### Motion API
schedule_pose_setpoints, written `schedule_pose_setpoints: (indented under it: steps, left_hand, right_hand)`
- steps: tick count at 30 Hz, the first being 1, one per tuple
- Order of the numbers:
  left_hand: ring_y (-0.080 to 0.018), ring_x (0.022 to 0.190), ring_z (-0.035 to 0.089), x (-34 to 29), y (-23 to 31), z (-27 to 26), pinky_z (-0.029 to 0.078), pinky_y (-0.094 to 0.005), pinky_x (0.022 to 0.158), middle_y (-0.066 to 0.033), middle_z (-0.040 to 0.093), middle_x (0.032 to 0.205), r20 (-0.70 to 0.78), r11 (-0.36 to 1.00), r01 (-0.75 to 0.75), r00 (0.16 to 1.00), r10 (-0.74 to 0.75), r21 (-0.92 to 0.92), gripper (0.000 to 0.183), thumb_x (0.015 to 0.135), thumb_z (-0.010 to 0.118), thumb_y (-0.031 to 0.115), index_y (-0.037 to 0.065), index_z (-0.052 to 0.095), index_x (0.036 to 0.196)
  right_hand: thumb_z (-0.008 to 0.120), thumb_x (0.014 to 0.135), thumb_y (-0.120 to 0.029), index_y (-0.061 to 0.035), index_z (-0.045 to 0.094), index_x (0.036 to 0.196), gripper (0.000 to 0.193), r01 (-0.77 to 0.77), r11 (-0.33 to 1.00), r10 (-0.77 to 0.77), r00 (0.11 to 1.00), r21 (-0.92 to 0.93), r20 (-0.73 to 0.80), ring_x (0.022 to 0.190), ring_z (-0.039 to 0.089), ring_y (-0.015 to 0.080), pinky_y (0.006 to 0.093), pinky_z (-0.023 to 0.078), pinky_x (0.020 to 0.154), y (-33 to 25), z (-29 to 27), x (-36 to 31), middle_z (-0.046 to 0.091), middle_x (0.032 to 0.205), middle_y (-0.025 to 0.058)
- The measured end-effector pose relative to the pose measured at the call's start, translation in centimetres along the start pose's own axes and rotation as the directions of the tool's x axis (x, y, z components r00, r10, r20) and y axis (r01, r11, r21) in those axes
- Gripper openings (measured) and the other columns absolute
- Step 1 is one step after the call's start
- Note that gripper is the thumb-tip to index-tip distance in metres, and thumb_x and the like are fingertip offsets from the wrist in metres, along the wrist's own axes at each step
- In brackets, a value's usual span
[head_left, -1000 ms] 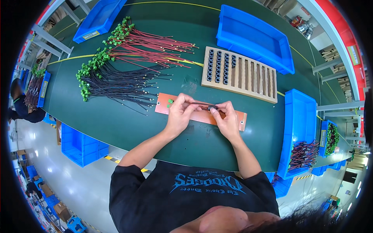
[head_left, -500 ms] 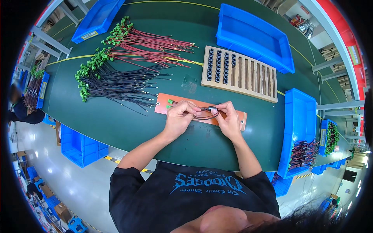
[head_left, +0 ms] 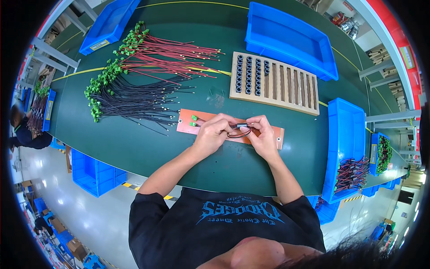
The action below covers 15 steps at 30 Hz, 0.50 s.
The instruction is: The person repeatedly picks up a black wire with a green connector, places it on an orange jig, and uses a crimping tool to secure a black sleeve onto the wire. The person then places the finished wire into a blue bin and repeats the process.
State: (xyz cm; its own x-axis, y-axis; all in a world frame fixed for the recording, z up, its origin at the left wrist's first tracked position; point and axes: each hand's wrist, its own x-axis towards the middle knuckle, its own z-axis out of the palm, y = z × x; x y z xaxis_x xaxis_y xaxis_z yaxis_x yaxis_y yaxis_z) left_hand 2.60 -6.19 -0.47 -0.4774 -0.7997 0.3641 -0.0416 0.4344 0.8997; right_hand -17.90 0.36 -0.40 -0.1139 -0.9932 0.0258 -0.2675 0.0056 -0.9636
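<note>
Over an orange board, my two hands work close together. A short black cylindrical core, like a ferrite ring, sits between my right hand's thumb and fingers. Dark wires loop below the core, and my left hand pinches them just left of it. Two green connectors lie on the board's left part, with their leads running under my left hand. My fingers partly hide how the wires pass through the core.
Beyond the board stands a slotted tray with several black cores. Red wires and black wires with green connectors lie left. Blue bins stand behind; another bin at right holds wire assemblies.
My left hand has come slightly closer to the core, and the wire loop below it looks smaller. The view has shifted slightly.
</note>
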Motion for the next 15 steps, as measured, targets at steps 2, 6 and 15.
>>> schedule_pose_setpoints:
  steps: [2, 6, 15]
  left_hand:
    - [-0.0267, 0.101, 0.076, 0.5, 0.4, 0.5, 0.063, -0.0363, 0.083, -0.0164, 0.077, 0.106, -0.024, 0.998, -0.030, 0.999, 0.029, -0.048, 0.016, 0.082, 0.064, -0.020, -0.004, 0.068, 0.083]
    - [-0.0273, 0.099, 0.077, 0.2, -0.7, 0.9, 0.064, -0.0356, 0.082, -0.0186, 0.077, 0.113, 0.000, 0.987, 0.031, 1.000, -0.032, -0.156, 0.017, 0.083, 0.062, -0.020, -0.004, 0.067, 0.084]
    - [-0.0256, 0.094, 0.078, -0.4, -0.4, 0.9, 0.065, -0.0351, 0.079, -0.0205, 0.076, 0.117, -0.032, 0.993, 0.040, 0.999, -0.044, -0.114, 0.015, 0.084, 0.062, -0.019, -0.004, 0.066, 0.084]
  right_hand:
    - [0.076, 0.099, -0.010, -0.0003, 0.058, 0.122, 0.031, -0.013, 1.000, 0.013, 0.999, -0.001, 0.041, 0.104, 0.074, 0.0181, 0.0313, 0.060, 0.086, -0.2, -0.3, 0.1, 0.075, 0.112, 0.0161]
    - [0.069, 0.101, -0.005, -0.0001, 0.057, 0.132, 0.033, 0.009, 0.996, -0.021, 0.990, 0.086, 0.141, 0.112, 0.072, 0.0192, 0.0331, 0.059, 0.093, -0.9, -0.5, 0.0, 0.073, 0.123, 0.0167]
    - [0.071, 0.100, -0.011, 0.0011, 0.070, 0.112, 0.017, 0.107, 0.959, -0.096, 0.994, -0.262, 0.056, 0.097, 0.069, 0.0255, 0.0372, 0.054, 0.090, -3.2, -2.0, 0.5, 0.076, 0.104, 0.0112]
